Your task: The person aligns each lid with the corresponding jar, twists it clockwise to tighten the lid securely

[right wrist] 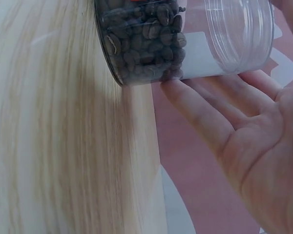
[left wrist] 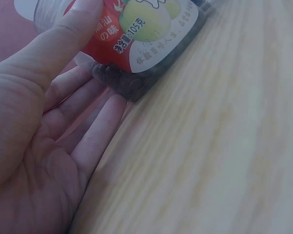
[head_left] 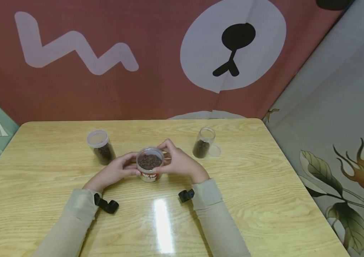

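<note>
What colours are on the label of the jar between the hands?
The label is red, white and yellow-green; it shows best in the left wrist view.

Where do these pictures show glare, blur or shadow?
Head view: a white glare streak on the table between the sleeves; left wrist view: table grain smeared, though large print on the jar is readable; right wrist view: table darker near the jar's base.

Wood-grain table (head_left: 265,200), bright glare streak (head_left: 163,225); reddish-brown cartoon backdrop (head_left: 156,96) behind, pale floral drape (head_left: 339,89) at right.
</note>
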Tool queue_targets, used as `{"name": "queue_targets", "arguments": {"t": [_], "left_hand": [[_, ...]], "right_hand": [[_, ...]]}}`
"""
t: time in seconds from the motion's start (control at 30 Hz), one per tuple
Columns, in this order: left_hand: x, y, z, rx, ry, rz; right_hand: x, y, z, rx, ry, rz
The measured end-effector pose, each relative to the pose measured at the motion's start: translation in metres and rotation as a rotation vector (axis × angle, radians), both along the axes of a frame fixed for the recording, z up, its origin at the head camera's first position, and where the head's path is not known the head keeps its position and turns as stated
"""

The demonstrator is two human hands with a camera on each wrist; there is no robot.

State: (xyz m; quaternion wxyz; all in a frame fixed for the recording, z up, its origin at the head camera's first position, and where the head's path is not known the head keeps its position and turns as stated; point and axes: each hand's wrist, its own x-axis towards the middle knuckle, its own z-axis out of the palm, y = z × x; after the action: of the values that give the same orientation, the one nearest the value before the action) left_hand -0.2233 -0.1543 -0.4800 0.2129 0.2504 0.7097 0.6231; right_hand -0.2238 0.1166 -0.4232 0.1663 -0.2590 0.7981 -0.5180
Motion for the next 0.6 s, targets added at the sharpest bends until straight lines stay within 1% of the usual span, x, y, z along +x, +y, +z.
{"name": "queue_targets", "arguments": {"t": [0.17, 0.3, 0.43, 0.6], "left_hand": [[-0.0001, -0.0004, -0.0009, 0.001, 0.003, 0.0], [-0.0004, -0.0007, -0.0014, -0.001, 0.002, 0.001], [-0.0008, -0.001, -0.0015, 0.003, 0.007, -0.005], [-0.0001, -0.0011, -0.0007, 0.011, -0.006, -0.008]], "right_hand": [[-0.0003, -0.0013, 0.0007, 0.016, -0.003, -0.023], [-0.001, -0.0009, 0.0007, 0.014, -0.006, -0.016], [-0.0016, 0.0013, 0.0004, -0.001, 0.016, 0.032], [-0.002, 0.0041, -0.0003, -0.018, 0.036, 0.095]]}}
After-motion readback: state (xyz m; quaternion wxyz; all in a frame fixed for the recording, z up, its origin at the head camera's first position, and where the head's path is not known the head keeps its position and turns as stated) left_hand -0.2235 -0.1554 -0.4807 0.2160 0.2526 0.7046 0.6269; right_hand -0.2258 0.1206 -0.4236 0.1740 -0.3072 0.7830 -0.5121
